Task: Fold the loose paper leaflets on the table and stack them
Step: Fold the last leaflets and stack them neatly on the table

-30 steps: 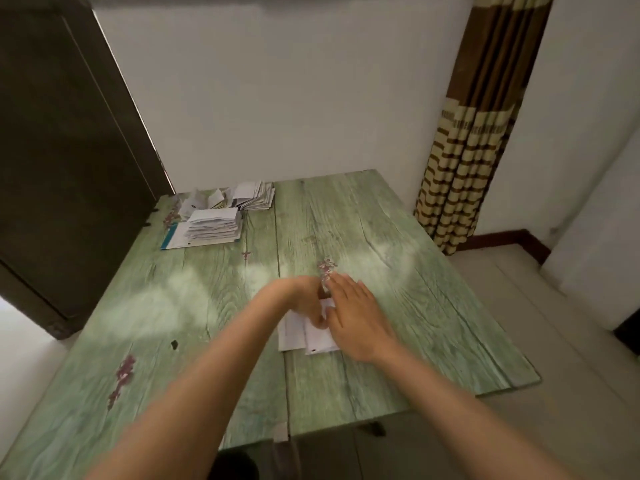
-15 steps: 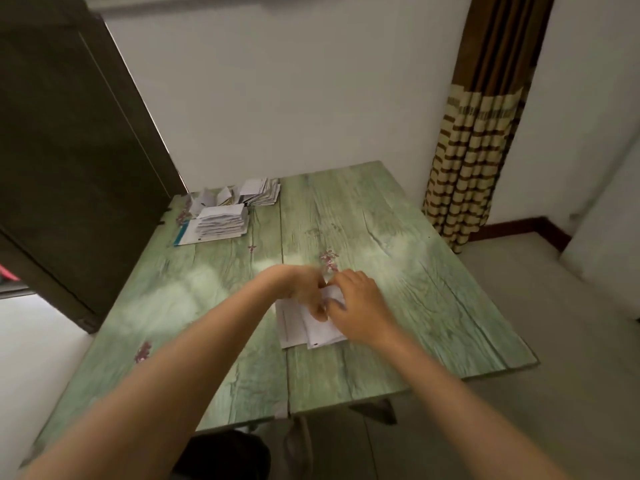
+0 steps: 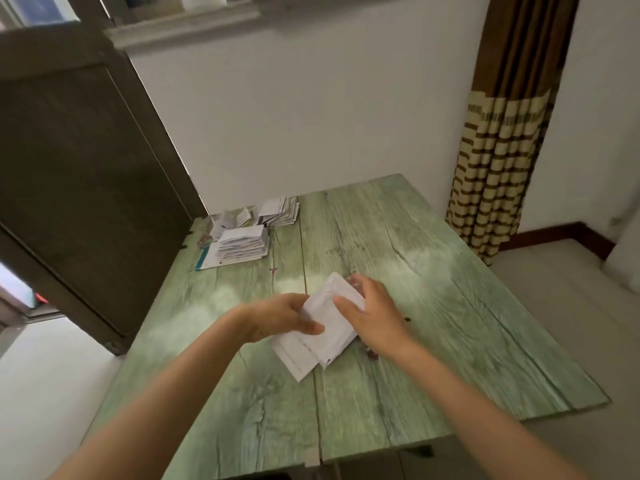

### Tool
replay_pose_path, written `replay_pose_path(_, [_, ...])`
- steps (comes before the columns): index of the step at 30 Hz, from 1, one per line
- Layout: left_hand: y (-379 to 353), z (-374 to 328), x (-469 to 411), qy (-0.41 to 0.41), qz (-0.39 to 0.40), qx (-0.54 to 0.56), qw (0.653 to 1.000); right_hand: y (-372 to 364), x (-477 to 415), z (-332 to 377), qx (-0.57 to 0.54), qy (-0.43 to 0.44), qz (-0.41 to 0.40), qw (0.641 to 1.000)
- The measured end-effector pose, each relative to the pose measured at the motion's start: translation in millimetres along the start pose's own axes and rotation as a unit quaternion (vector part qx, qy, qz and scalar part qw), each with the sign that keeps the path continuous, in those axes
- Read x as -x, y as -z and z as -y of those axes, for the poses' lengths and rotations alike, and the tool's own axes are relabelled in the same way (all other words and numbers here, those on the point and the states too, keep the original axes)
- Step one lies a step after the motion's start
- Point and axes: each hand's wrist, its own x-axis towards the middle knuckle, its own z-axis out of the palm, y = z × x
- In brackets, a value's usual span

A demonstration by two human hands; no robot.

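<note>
Head view: your left hand (image 3: 284,315) is pinching the leaflet (image 3: 332,341), thumb on top, fingers curled under its left edge. Your right hand (image 3: 374,317) is gripping its right edge. The stack (image 3: 242,242) is lying well beyond your left fingers on the table (image 3: 433,306).
</note>
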Motion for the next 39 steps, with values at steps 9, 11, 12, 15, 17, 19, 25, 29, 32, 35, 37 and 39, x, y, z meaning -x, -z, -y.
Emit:
replay_pose_path(9, [-4, 2, -5, -0.039, -0.075, 0.034, 0.996, -22, -18, 17, -0.331, -0.103, -0.056, 0.936])
replay_pose_path(11, [0, 1, -7, -0.055, -0.108, 0.052, 0.991, -18, -22, 18, -0.377, -0.108, -0.041, 0.919])
replay_pose_path(12, [5, 4, -11, -0.059, -0.107, 0.092, 0.988, -20, -27, 20, -0.384, -0.107, -0.026, 0.917])
replay_pose_path(15, [0, -1, -12, -0.086, -0.087, 0.218, 0.968, -22, -32, 25, -0.335, -0.09, -0.003, 0.938])
replay_pose_path(17, [-7, 1, -20, -0.107, -0.129, 0.241, 0.956, -28, -38, 27, -0.294, -0.086, -0.002, 0.952])
replay_pose_path(19, [-7, 5, -30, -0.093, -0.187, 0.243, 0.947, -32, -43, 30, -0.233, -0.085, 0.012, 0.969])
replay_pose_path(25, [20, 7, -54, -0.096, -0.246, 0.448, 0.854, -39, -66, 30, -0.177, -0.094, 0.041, 0.979])
replay_pose_path(29, [20, 12, -81, -0.1, -0.314, 0.47, 0.819, -39, -88, 33, -0.182, -0.121, 0.038, 0.975])
replay_pose_path(32, [22, 20, -101, -0.097, -0.33, 0.448, 0.825, -30, -131, 37, -0.129, -0.139, 0.038, 0.981])
replay_pose_path(35, [19, 25, -109, -0.115, -0.4, 0.361, 0.835, -26, -172, 42, -0.076, -0.163, 0.021, 0.983])
replay_pose_path(37, [22, 29, -114, -0.123, -0.486, 0.185, 0.845, -35, -190, 43, -0.054, -0.178, -0.003, 0.983])
replay_pose_path(39, [30, 38, -121, -0.14, -0.544, 0.035, 0.827, -54, -202, 42, -0.041, -0.196, -0.028, 0.979])
